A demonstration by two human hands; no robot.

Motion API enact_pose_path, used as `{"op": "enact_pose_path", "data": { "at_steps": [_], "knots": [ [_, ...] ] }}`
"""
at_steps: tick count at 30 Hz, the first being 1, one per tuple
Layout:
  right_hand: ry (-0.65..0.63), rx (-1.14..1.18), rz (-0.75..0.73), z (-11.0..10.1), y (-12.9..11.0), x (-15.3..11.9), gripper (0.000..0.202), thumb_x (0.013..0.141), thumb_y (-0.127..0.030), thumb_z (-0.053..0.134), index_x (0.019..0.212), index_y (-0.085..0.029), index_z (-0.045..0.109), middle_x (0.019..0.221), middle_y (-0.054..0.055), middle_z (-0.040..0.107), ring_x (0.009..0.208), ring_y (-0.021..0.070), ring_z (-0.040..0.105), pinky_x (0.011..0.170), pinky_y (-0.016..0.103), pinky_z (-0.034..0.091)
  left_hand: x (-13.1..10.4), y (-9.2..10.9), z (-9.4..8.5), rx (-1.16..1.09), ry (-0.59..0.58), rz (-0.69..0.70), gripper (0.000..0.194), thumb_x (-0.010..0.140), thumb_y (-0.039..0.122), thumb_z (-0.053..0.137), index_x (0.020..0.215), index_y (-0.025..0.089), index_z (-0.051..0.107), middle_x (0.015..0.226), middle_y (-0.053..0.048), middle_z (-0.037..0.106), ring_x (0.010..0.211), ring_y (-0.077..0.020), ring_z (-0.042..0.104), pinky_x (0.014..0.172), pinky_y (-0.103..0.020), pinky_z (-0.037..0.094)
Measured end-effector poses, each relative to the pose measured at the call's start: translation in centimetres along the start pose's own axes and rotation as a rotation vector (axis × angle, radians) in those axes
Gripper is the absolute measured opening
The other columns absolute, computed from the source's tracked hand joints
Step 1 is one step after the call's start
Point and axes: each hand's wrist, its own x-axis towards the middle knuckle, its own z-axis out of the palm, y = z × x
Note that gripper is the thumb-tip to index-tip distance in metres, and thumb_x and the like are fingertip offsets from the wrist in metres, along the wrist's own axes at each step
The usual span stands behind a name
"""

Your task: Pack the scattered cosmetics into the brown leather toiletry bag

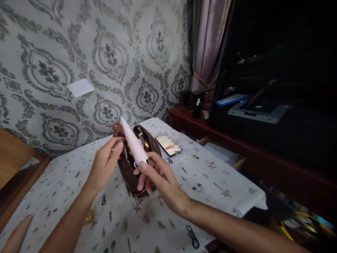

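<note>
I am pinching the pink tube [134, 144] in my right hand [160, 179] — my left hand [105, 163] is gripping the brown pouch [131, 172], steadying its mouth wide on the worktop [210, 182].

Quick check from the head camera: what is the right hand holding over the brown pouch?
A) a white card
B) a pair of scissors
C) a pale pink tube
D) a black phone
C: the right hand pinches a pale pink tube by its lower end, above the open brown pouch.
</note>
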Motion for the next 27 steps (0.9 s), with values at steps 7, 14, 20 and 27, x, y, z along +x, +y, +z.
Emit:
{"op": "enact_pose_path", "data": {
  "at_steps": [7,14,20,27],
  "knots": [
    [0.119,-0.091,-0.002,-2.0,-2.8,1.6,0.036,0.081,-0.05,0.064,0.088,-0.017,0.052,0.069,-0.001,0.064,0.043,0.007,0.054,0.038,0.016,0.034,-1.6,-2.8,-0.9,0.479,-0.023,0.105,0.038,0.099,0.04,0.037,0.117,0.022,0.065,0.108,-0.009,0.055,0.1,-0.0244,0.058,0.085,-0.038,0.05],
    [0.208,-0.579,-0.239,-5.2,-5.7,4.9,0.031,0.083,-0.046,0.06,0.074,-0.016,0.057,0.058,-0.003,0.054,0.046,0.0081,0.049,0.042,0.02,0.032,-2.0,-2.9,-0.9,0.401,-0.015,0.055,0.037,0.099,0.041,0.037,0.121,0.024,0.062,0.111,-0.008,0.053,0.1,-0.0231,0.059,0.081,-0.035,0.049],
    [0.129,-0.7,-0.301,-4.5,-7.1,7.7,0.025,0.084,-0.034,0.059,0.068,-0.016,0.056,0.054,-0.006,0.045,0.048,0.0067,0.039,0.045,0.021,0.028,-2.0,-3.3,-0.7,0.366,-0.01,0.034,0.039,0.099,0.043,0.038,0.122,0.021,0.062,0.113,-0.009,0.052,0.098,-0.0224,0.059,0.07,-0.031,0.049],
    [0.024,-0.561,-0.138,-2.6,-9.0,13.9,0.026,0.081,-0.023,0.065,0.06,-0.014,0.054,0.048,-0.007,0.042,0.041,0.0036,0.031,0.038,0.019,0.02,-2.1,-3.6,-0.7,0.348,0.011,0.027,0.041,0.099,0.042,0.037,0.122,0.02,0.062,0.115,-0.01,0.051,0.1,-0.0225,0.058,0.067,-0.029,0.049]
  ]
}}
